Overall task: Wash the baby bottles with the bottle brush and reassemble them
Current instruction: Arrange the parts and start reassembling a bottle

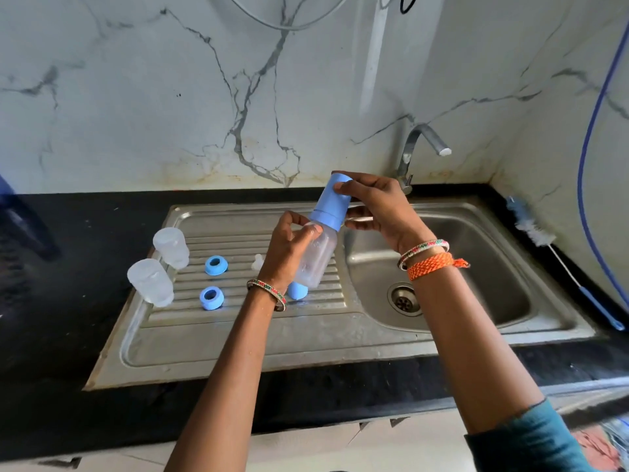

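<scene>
Reassembly: I fit the cap (333, 199) on one bottle (316, 255).
My left hand (289, 248) grips the bottle above the drainboard (258, 338); my right hand (377, 207) pinches the cap. Next, I think, the two bottles (160, 265) at 9 o'clock need rings (213, 281).

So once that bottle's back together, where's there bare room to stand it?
The drainboard has a bare smooth strip along its front edge, nearer than the two blue rings. The black counter left of the two clear bottles looks free too. The ribbed middle is crowded: rings, a blue cap, a small clear piece. The basin is open.
</scene>
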`<state>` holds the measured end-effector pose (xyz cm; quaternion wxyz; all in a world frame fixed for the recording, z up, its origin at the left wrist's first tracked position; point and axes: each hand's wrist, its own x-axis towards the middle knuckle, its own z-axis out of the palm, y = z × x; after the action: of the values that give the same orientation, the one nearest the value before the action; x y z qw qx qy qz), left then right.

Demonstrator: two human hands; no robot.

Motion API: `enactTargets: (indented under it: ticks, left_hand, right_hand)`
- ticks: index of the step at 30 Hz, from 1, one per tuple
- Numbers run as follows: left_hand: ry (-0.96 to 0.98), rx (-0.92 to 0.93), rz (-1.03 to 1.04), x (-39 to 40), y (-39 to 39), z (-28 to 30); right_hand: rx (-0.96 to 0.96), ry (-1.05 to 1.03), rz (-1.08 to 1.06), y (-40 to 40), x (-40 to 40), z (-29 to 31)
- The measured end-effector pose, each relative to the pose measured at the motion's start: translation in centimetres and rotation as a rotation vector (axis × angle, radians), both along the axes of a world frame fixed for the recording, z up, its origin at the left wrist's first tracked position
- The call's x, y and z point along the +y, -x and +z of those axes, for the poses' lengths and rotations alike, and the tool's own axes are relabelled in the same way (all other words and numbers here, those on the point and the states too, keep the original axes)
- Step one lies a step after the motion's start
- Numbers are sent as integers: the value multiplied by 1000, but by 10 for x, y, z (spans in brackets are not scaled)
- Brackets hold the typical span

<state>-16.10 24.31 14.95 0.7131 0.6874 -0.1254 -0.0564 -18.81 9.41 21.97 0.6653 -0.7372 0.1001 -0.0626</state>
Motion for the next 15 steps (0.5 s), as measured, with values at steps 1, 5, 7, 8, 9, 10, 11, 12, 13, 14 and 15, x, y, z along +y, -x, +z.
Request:
enactTargets:
  ticks: [1, 5, 7, 8, 9, 10, 11, 12, 13, 14, 15]
  left_hand:
    - [-1, -8, 24, -2, 1, 1]
    - [-23, -18, 74, -3, 2, 4]
    - [-43, -10, 76, -3, 2, -2]
    - [-47, 9, 72, -2, 1, -6]
    - [-49, 30, 71, -3, 0, -9]
    - [-49, 49, 67, -4, -2, -12]
    - [-57, 54, 64, -7, -5, -14]
    - [-83, 45, 63, -9, -9, -16]
    - [-126, 25, 66, -11, -13, -19]
    - [-182, -4, 70, -14, -19, -21]
    - [-235, -32, 72, -16, -27, -24]
  right_hand:
    - [-9, -12, -25, 1, 3, 1]
    - [-150, -44, -161, 4, 15, -10]
    - [-158, -45, -180, 5, 16, -20]
    - [-133, -30, -158, 5, 16, -24]
    - [-95, -5, -114, 5, 16, -27]
    - [-53, 27, -49, 6, 14, -32]
    - [-19, 49, 19, 5, 13, -37]
    - [-8, 56, 68, 4, 9, -40]
    - [-9, 45, 90, 0, 5, -43]
    - [-29, 43, 84, -5, 1, -44]
    - [-70, 90, 60, -14, -4, -46]
